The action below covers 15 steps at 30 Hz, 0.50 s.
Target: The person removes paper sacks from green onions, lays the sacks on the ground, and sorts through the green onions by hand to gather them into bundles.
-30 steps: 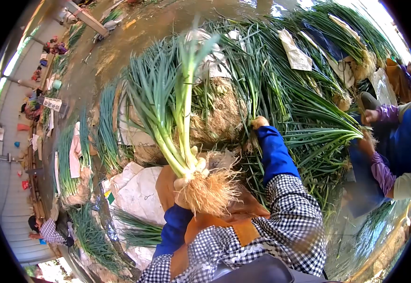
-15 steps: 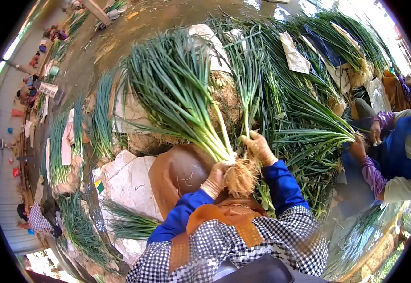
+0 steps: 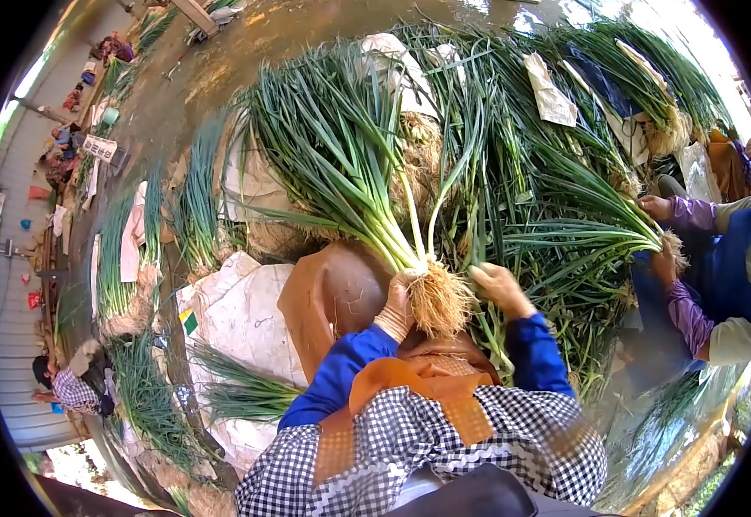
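A thick bunch of green onions (image 3: 337, 146) rises from my left hand (image 3: 399, 303), which is closed round the white stems just above the roots. Its tangled pale roots (image 3: 441, 302) hang over the lap of my brown apron (image 3: 328, 289). One stalk on the bunch's right side bends away from the others. To the right of the roots, apart from them, is my right hand (image 3: 502, 290) with its fingers curled together. Green leaves lie behind its fingertips, and whatever it pinches cannot be made out.
Loose green onion leaves (image 3: 522, 228) are heaped at my right. A co-worker's hand (image 3: 670, 257) grips another bunch there. White sacks (image 3: 242, 314) and more bunches (image 3: 126, 284) lie on the left. Behind my bunch stands a root-covered bundle (image 3: 418, 164); wet ground (image 3: 220, 77) lies beyond.
The stalk that my right hand held has joined the bunch in my left hand. My right hand has moved off it, down and to the right. The co-worker's upper hand now touches their bunch.
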Each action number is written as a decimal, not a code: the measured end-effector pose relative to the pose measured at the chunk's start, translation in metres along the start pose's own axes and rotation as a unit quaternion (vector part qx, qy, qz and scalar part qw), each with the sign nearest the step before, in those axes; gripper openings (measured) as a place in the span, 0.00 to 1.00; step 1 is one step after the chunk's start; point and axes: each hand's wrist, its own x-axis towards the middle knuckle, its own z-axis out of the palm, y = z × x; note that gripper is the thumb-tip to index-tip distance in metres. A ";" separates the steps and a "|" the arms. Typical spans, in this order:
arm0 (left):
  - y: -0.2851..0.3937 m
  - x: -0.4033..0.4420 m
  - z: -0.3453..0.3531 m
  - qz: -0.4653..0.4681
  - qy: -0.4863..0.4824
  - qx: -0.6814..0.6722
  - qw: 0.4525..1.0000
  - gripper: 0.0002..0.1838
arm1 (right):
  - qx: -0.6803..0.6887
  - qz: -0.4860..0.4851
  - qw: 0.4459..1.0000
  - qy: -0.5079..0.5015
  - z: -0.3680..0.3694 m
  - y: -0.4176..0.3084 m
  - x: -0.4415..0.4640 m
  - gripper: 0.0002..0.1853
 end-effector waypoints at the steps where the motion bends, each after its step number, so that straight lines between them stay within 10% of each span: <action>1: 0.003 0.000 -0.006 -0.002 0.003 -0.001 1.000 0.23 | -0.077 0.067 0.994 -0.039 -0.024 0.019 -0.016 0.09; 4: 0.007 -0.001 -0.018 -0.062 -0.020 -0.003 0.998 0.25 | -0.487 0.216 0.846 0.003 -0.068 -0.013 -0.044 0.14; 6: 0.009 -0.006 -0.008 -0.066 -0.034 0.025 0.997 0.27 | -0.391 0.027 0.889 0.238 -0.059 -0.033 -0.033 0.20; 8: 0.009 0.007 -0.019 -0.049 -0.038 0.047 0.997 0.29 | -0.229 -0.167 0.928 0.240 -0.036 -0.072 -0.009 0.23; 10: 0.015 -0.001 0.005 -0.041 -0.075 0.065 0.994 0.29 | 0.213 -0.179 0.959 0.058 0.008 -0.102 -0.005 0.22; 12: 0.025 -0.005 -0.010 -0.048 -0.067 0.067 0.994 0.29 | 0.002 -0.238 0.971 0.030 0.030 -0.083 -0.006 0.17; 14: 0.031 -0.028 0.017 -0.050 -0.071 0.092 0.992 0.28 | -0.030 0.038 0.996 -0.081 0.005 -0.084 -0.021 0.11; 15: 0.037 -0.031 -0.005 -0.035 -0.028 0.108 0.993 0.28 | -0.211 -0.065 0.973 -0.069 -0.003 -0.049 -0.021 0.09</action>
